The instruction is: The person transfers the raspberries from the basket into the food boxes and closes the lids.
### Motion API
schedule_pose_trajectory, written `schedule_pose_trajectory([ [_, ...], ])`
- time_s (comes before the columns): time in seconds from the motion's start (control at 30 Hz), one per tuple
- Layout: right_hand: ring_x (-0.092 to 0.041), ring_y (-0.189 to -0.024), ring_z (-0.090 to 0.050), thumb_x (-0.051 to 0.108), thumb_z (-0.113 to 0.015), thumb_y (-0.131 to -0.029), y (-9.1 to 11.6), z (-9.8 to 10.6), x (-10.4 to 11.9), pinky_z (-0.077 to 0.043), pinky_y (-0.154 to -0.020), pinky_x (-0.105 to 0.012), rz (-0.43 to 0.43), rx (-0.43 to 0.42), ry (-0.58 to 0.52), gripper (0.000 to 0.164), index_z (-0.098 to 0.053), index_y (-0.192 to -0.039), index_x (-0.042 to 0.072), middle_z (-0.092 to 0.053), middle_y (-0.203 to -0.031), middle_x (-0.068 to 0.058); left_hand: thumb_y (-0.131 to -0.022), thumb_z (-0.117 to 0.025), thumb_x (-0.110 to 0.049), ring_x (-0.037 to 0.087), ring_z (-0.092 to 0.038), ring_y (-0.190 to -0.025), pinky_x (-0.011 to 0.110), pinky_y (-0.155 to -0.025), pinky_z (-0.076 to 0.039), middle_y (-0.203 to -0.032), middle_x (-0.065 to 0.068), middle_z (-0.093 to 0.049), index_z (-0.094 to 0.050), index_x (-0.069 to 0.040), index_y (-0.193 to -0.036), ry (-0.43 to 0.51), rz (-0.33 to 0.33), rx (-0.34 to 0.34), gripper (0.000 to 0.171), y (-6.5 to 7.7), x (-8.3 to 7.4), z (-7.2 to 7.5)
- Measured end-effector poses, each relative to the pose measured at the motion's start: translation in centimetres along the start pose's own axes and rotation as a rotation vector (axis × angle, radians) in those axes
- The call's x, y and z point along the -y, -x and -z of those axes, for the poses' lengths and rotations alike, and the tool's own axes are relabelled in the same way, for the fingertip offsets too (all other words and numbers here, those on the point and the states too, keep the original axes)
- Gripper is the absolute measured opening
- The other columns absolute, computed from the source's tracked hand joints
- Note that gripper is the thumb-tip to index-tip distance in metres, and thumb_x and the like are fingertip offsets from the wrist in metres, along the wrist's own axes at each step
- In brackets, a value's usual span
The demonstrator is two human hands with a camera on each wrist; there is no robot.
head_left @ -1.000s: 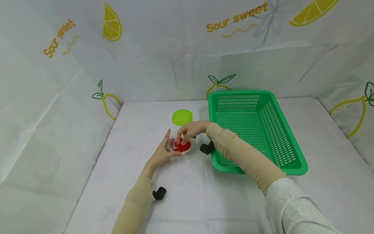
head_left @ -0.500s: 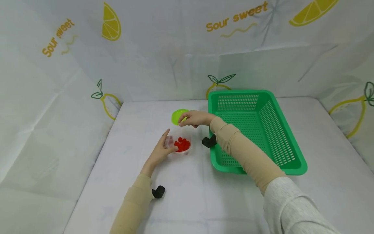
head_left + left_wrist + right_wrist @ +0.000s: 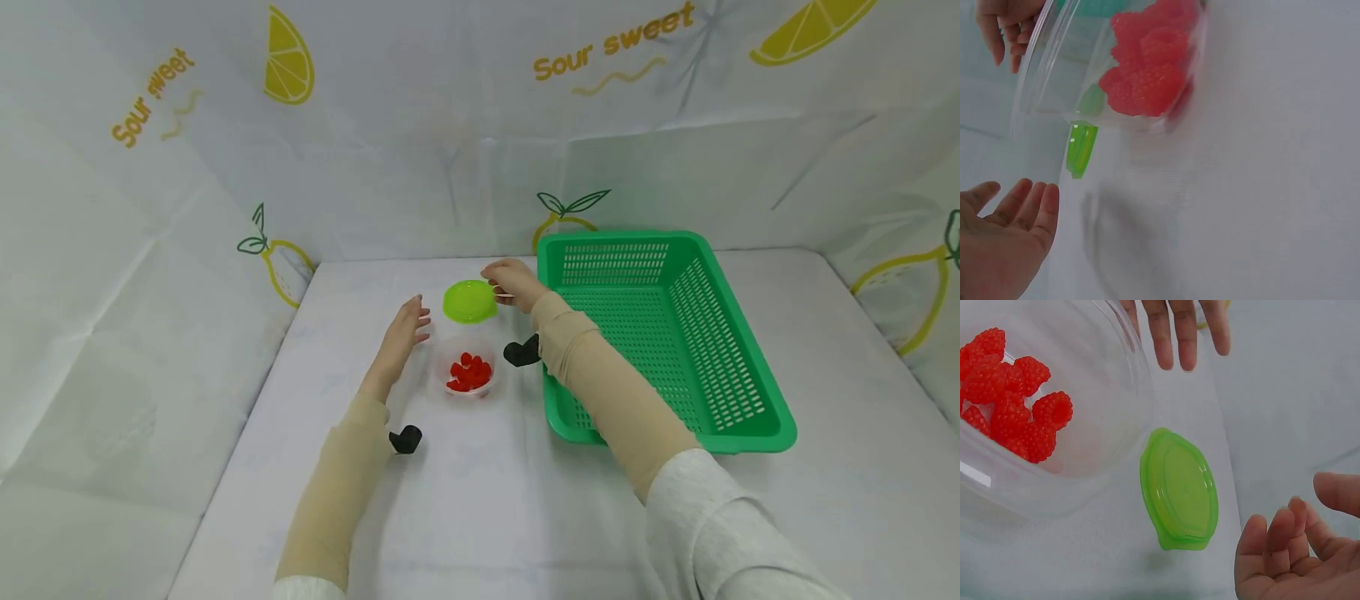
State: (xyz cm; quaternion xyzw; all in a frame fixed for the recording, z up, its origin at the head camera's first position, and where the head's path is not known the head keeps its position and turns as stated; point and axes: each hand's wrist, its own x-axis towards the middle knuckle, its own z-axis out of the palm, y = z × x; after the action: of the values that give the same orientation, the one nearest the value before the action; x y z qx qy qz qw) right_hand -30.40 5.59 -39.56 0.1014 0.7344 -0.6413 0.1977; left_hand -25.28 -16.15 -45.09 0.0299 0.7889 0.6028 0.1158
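Observation:
A clear plastic container (image 3: 1107, 419) stands on the white-covered table with several red raspberries (image 3: 470, 373) inside. Behind it lies a lime-green lid (image 3: 469, 302), flat on the cloth. My left hand (image 3: 400, 337) hovers to the left of the container, fingers extended and holding nothing; the left wrist view shows its palm (image 3: 1004, 244) and a gap to the container wall. At the lid's right edge is my right hand (image 3: 515, 285), its fingers loosely bent. In the right wrist view nothing sits between its fingers (image 3: 1279, 540), and the lid (image 3: 1182, 490) shows whole beside them.
A large green perforated basket (image 3: 750, 367) stands on the right of the table, its left side under my right forearm. A white sheet printed with lemons (image 3: 288, 62) hangs behind and along the sides. A black wrist mount (image 3: 406, 439) juts from each forearm.
My right hand has left the raspberries and moved back to the lid's right edge. The left hand has let go of the container and moved away to its upper left.

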Motion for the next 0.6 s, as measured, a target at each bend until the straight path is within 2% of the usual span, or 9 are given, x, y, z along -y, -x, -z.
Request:
schedule_pose_trajectory([
  [0.07, -0.024, -0.096, -0.044, 0.02, -0.049, -0.096, -0.2, -0.3, -0.1, -0.043, -0.101, -0.038, -0.023, -0.035, -0.05, 0.036, -0.044, -0.128, 0.005, -0.046, -0.114, -0.011, -0.096, -0.022, -0.059, 0.029, -0.036, -0.136, 0.043, -0.111, -0.035, -0.147, 0.017, -0.033, -0.019, -0.011, -0.148, 0.012, 0.009, 0.008, 0.071, -0.7, -0.3, 0.3],
  [0.2, -0.026, -0.103, -0.044, 0.017, -0.048, -0.096, -0.6, -0.6, -0.4, -0.042, -0.103, -0.038, -0.051, -0.086, -0.103, 0.037, -0.043, -0.129, 0.003, -0.045, -0.109, -0.009, -0.094, -0.017, -0.062, 0.027, -0.029, -0.14, 0.04, -0.115, -0.028, -0.15, 0.017, -0.028, -0.018, -0.008, -0.149, 0.086, 0.046, 0.02, 0.077, -2.1, -0.9, 0.3],
  [0.3, -0.027, -0.115, -0.042, 0.018, -0.047, -0.096, -0.9, -0.6, -0.7, -0.039, -0.107, -0.039, -0.077, -0.11, -0.124, 0.041, -0.04, -0.134, 0.002, -0.044, -0.123, -0.012, -0.095, -0.016, -0.061, 0.026, -0.022, -0.143, 0.037, -0.118, -0.022, -0.153, 0.017, -0.022, -0.016, -0.007, -0.149, 0.172, 0.093, 0.031, 0.077, -2.8, -1.2, 0.1],
  [0.43, -0.029, -0.133, -0.033, 0.021, -0.046, -0.097, -1.2, -0.5, -1.1, -0.033, -0.112, -0.04, -0.112, -0.1, -0.134, 0.051, -0.032, -0.142, 0.003, -0.034, -0.144, -0.014, -0.095, -0.015, -0.061, 0.024, -0.016, -0.145, 0.034, -0.119, -0.017, -0.156, 0.015, -0.016, -0.012, -0.008, -0.15, 0.249, 0.157, 0.023, 0.076, -3.4, -1.3, -0.2],
  [0.6, -0.027, -0.14, -0.028, 0.024, -0.046, -0.098, -1.6, -0.5, -1.3, -0.031, -0.114, -0.036, -0.166, -0.075, -0.125, 0.056, -0.025, -0.146, 0.005, -0.028, -0.151, -0.013, -0.092, -0.015, -0.066, 0.024, -0.013, -0.146, 0.034, -0.12, -0.014, -0.157, 0.015, -0.011, -0.009, -0.008, -0.15, 0.275, 0.201, 0.027, 0.082, -3.7, -1.4, -0.7],
])
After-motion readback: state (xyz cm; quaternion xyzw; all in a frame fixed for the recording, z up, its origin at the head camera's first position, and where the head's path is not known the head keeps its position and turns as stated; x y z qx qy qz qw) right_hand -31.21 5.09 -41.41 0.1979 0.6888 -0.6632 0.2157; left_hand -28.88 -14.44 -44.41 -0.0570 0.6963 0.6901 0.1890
